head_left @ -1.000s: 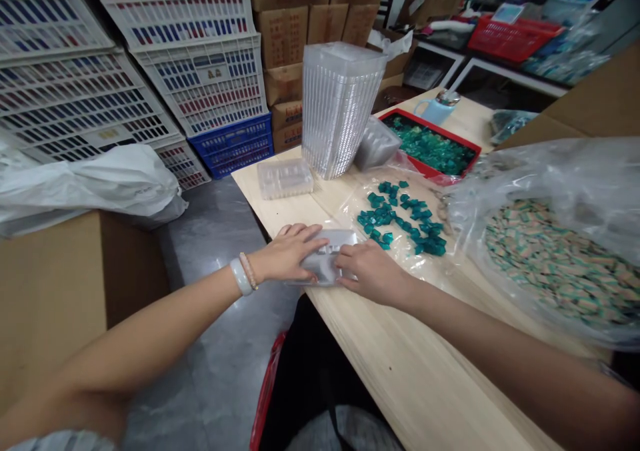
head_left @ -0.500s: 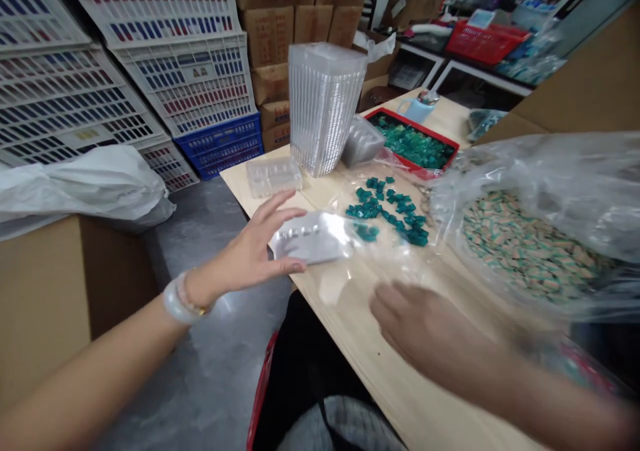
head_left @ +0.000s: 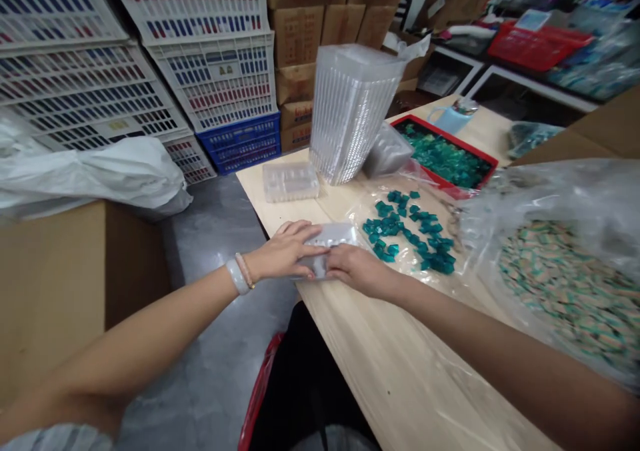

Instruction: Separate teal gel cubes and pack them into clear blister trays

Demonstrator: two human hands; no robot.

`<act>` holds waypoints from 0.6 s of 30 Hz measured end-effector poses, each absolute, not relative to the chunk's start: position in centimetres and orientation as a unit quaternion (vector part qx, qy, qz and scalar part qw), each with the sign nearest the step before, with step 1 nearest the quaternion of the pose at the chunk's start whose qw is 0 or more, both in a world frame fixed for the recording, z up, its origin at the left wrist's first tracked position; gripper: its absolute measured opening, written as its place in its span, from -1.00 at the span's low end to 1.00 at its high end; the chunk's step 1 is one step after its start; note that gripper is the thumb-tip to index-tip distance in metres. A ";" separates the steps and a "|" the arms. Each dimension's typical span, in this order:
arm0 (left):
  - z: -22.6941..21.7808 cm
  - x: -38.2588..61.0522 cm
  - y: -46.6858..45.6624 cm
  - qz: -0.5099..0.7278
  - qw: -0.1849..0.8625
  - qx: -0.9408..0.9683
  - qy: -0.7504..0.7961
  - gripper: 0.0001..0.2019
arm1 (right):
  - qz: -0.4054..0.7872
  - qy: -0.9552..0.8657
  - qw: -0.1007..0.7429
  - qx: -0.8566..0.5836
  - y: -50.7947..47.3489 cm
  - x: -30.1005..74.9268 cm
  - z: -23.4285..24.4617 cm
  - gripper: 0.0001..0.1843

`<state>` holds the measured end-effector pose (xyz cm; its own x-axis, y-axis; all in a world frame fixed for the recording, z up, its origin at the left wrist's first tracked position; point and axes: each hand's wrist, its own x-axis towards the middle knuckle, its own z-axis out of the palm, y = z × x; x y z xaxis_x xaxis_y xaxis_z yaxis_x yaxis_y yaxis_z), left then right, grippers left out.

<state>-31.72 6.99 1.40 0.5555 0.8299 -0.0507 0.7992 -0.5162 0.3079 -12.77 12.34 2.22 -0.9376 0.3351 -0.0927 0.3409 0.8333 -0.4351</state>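
Both hands have closed back in on a clear plastic blister tray (head_left: pixel 333 236), which lies at the near edge of a pale wooden table (head_left: pixel 400 364). The left hand (head_left: pixel 283 251) and right hand (head_left: pixel 357 269) rest palm-down, nearly closed, fingers over opposite ends, holding the tray between them. Step in hand, as judged: pressing or fitting the tray. The next move seems to call for a firm check of its seating. Teal pieces (head_left: pixel 407 231) lie just right of the tray; a stack of clear trays (head_left: pixel 350 111) stands beyond it. Print on the cartons (head_left: pixel 307 44) behind is unreadable.
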 end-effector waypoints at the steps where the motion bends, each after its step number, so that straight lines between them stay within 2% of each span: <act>1: 1.3 -31.7 7.0 0.054 0.150 0.869 0.468 -0.44 | -0.246 0.953 0.010 0.175 12.6 -12.7 1.9 -0.85; 5: 1.1 -31.7 7.2 0.054 0.155 0.868 0.469 -0.48 | -0.275 0.946 0.027 0.168 12.6 -11.7 1.8 -0.87; 10: 1.1 -31.7 7.2 0.056 0.151 0.870 0.467 -0.49 | -0.257 0.949 0.048 0.175 12.8 -12.2 2.4 -0.88; 15: 1.0 -31.8 7.2 0.061 0.149 0.872 0.462 -0.48 | -0.205 0.960 0.096 0.168 12.5 -12.6 3.1 -0.85; 18: 0.8 -31.7 7.1 0.066 0.155 0.868 0.467 -0.48 | -0.126 0.969 0.136 0.163 10.8 -13.2 3.1 -0.77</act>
